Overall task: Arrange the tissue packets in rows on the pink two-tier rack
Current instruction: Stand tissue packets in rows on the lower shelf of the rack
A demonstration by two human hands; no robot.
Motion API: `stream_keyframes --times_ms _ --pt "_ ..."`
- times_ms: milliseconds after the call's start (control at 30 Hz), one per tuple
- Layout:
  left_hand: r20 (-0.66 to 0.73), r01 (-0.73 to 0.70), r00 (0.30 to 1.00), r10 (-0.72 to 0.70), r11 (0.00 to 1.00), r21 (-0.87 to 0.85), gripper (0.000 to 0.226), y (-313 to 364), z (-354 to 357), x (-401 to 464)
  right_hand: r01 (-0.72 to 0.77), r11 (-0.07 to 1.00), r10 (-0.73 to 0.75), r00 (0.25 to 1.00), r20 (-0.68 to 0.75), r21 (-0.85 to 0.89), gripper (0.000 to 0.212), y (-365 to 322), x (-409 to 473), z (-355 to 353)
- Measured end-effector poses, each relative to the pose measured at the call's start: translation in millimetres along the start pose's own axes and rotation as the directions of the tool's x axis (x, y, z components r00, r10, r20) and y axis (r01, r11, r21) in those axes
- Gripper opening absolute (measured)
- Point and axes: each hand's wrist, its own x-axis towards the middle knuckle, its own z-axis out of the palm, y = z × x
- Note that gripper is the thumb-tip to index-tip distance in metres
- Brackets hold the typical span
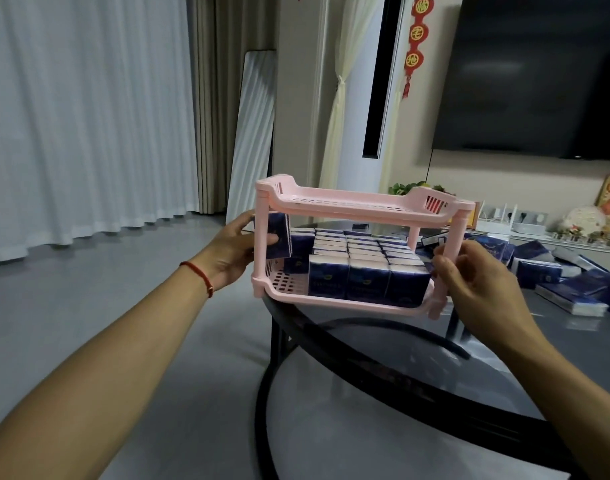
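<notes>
The pink two-tier rack (348,206) stands on the near left edge of a round glass table (435,386). Its top tier holds nothing. The bottom tier carries several dark blue tissue packets (366,278) standing in rows, with a gap at the left end. My left hand (234,251) grips one blue packet (278,239) upright at the rack's left end, over that gap. My right hand (470,271) is at the rack's right front post, fingers curled around it.
Several loose blue packets (570,296) lie on the table's right side. A dark TV (539,74) hangs on the wall above a low cabinet with small items. White curtains and a leaning white panel (251,133) stand at left over grey floor.
</notes>
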Motion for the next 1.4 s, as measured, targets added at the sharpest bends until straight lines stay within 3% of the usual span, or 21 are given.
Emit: stream_keyframes --times_ms 200,333,433,567,700,933,1233,1400 --pt "0.113 -0.145 0.987 0.117 0.947 0.286 0.071 15.6 12.3 -1.5 0.01 1.0 -0.01 1.0 -0.002 -0.007 0.023 2.9 1.4 0.5" --pt "0.132 -0.207 0.978 0.162 0.843 0.496 0.068 19.1 22.0 -7.5 0.019 1.0 -0.019 1.0 -0.008 -0.022 0.022 4.6 2.0 0.7" --pt "0.147 -0.204 0.978 0.147 0.813 0.546 0.062 20.3 28.8 -8.8 0.027 0.999 -0.027 1.0 -0.005 -0.027 0.023 5.4 2.0 0.8" --pt "0.187 -0.254 0.967 0.173 0.683 0.685 0.062 18.4 30.6 -5.0 0.025 0.999 -0.025 1.0 -0.002 -0.019 0.023 6.7 2.1 0.9" --pt "0.238 -0.279 0.96 0.148 0.58 0.765 0.068 21.7 32.8 -0.2 0.026 1.0 -0.026 1.0 0.009 -0.013 0.022 6.7 2.1 0.7" --pt "0.319 -0.231 0.945 -0.071 0.547 0.805 0.079 31.2 32.9 8.5 0.034 0.999 -0.034 0.999 0.015 -0.02 0.025 7.4 1.8 -0.5" --pt "0.335 -0.324 0.941 -0.044 0.164 0.932 0.082 35.0 37.6 24.4 0.098 0.994 -0.097 0.995 0.026 -0.057 0.022 10.7 2.6 -2.0" --pt "0.334 -0.315 0.942 -0.037 0.252 0.915 0.081 30.8 37.6 27.4 0.109 0.993 -0.108 0.994 0.033 -0.048 0.026 10.4 2.1 -3.6"
